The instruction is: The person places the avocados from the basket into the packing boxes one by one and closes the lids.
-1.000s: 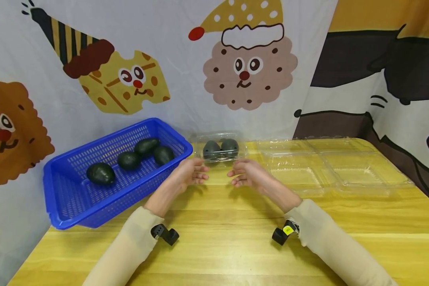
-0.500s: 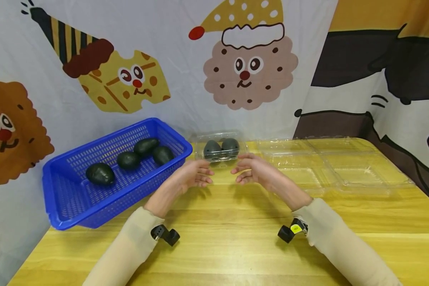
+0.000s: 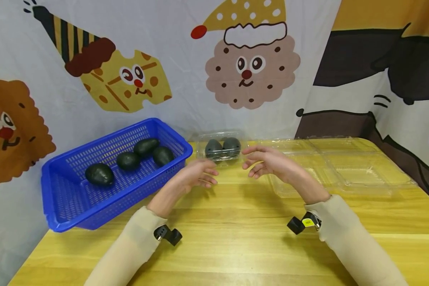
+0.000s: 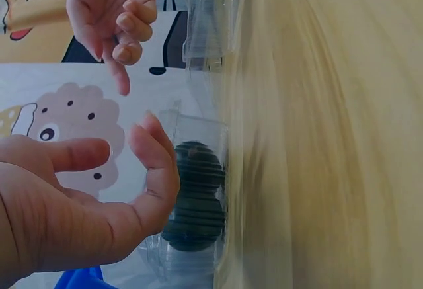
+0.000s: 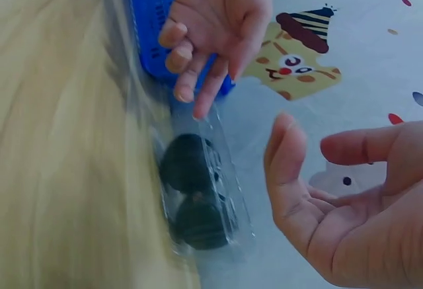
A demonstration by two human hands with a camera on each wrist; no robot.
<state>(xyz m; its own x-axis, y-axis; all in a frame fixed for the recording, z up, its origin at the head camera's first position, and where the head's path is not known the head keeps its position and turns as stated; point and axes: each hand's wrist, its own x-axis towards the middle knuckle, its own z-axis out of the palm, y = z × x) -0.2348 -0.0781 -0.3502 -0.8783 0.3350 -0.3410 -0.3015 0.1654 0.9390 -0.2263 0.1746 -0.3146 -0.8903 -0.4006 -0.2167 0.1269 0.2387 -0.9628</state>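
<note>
A clear plastic clamshell box [image 3: 219, 135] with two dark green avocados [image 3: 231, 147] inside stands closed at the back of the table, against the wall cloth. In front of it and to its left, my left hand [image 3: 197, 174] hovers with loosely bent fingers and holds nothing. My right hand [image 3: 271, 163] is raised to the right of the box, also holding nothing, its fingers spread and relaxed. Both wrist views show a gap between thumb and fingers on each hand. Neither hand touches the box in the wrist views.
On the left is a blue perforated basket [image 3: 89, 212] with several avocados [image 3: 100, 174] in it. Clear plastic boxes [image 3: 357, 174], opened out, lie side by side at the back right. A patterned cloth [image 3: 186, 79] hangs behind the wooden table [image 3: 221, 246].
My right hand has moved right, away from the boxed avocados. My left hand has shifted slightly right. The box and the basket stay in place.
</note>
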